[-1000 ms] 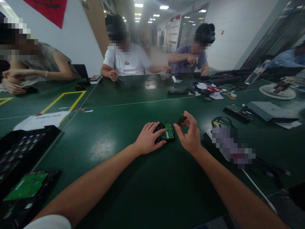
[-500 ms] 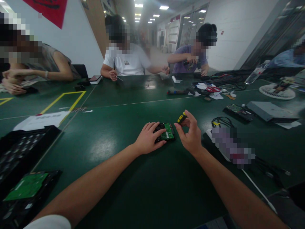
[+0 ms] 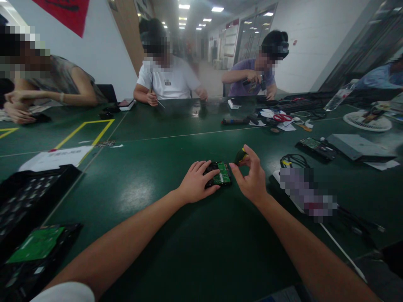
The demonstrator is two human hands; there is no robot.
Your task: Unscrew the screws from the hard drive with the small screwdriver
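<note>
My left hand lies across a hard drive with a green circuit board, its thumb along the near edge and its fingers over the far side and the board. The drive is flat on the green table. In my right hand a short black and yellow screwdriver is held by its handle between thumb and fingers, at the drive's right end. The shaft and tip cannot be made out.
Another hard drive lies at lower left beside a black tray. To the right are a power strip with cables, a third drive and a grey metal box. Co-workers sit across the table.
The screwdriver handle has turned in my right fingers, showing a different, darker side. My left hand has stayed put on the drive. A co-worker opposite has drawn one hand inward.
</note>
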